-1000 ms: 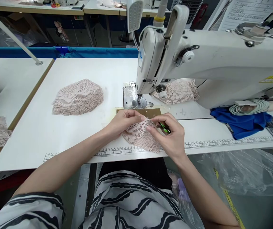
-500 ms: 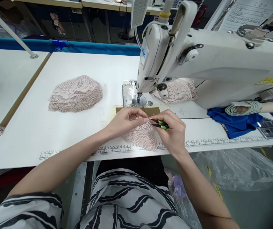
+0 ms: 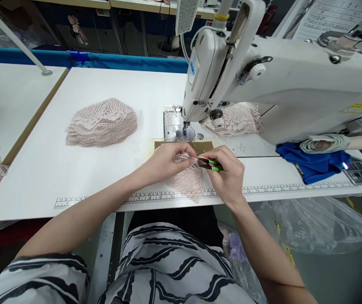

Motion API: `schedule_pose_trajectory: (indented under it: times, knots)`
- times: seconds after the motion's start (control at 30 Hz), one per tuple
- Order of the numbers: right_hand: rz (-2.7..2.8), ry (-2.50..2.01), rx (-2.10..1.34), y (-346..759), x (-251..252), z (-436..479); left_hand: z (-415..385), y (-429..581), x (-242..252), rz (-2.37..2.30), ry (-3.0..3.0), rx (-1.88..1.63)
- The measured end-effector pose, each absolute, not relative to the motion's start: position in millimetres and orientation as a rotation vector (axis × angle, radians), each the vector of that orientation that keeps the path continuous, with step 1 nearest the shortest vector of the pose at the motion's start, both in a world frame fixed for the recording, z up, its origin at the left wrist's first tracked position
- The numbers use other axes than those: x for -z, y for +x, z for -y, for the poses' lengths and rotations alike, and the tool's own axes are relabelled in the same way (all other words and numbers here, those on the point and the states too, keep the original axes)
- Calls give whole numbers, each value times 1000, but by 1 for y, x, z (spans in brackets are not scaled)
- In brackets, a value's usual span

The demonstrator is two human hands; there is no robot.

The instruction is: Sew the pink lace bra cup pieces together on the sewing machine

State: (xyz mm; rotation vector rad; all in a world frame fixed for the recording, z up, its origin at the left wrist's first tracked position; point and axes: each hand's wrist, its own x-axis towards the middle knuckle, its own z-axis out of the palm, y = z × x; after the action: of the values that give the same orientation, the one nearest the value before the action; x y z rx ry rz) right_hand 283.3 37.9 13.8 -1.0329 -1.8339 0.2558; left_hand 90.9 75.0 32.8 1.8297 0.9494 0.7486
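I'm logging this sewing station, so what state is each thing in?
Left hand: pinching the lace piece
Right hand: gripping the snips
Lace piece: held near its upper edge
Snips: blades apart, pointing toward the left fingertips
Lace stack: piled on the table, left
Sewing machine: upright; running or not, cannot tell
Blue cloth: crumpled
Plastic sheeting: rumpled

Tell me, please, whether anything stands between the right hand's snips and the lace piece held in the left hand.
Only the left hand: it pinches the lace piece close to the tips of the snips in the right hand. Nothing else visible intervenes.
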Motion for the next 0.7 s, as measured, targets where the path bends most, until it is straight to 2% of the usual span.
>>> schedule_pose_trajectory:
  times: [0.3,0.37,0.5,0.57,0.63,0.7]
  knots:
    - [1804,-1081,-41,288,-15,-39,-73,92,-37,-988,1840,-670]
    - [1726,-1098,-176,287,-16,-38,-72,93,-38,-968,1813,-689]
    - [1597,-1054,-848,282,-19,-36,-72,93,-36,-903,1761,-689]
    - [1572,-997,-1079,282,-22,-37,-73,91,-36,-863,1772,-656]
    - [1648,-989,-1033,288,-25,-39,-73,90,-38,-836,1796,-612]
    - [1794,-1029,-806,300,-30,-41,-73,88,-39,-837,1798,-593]
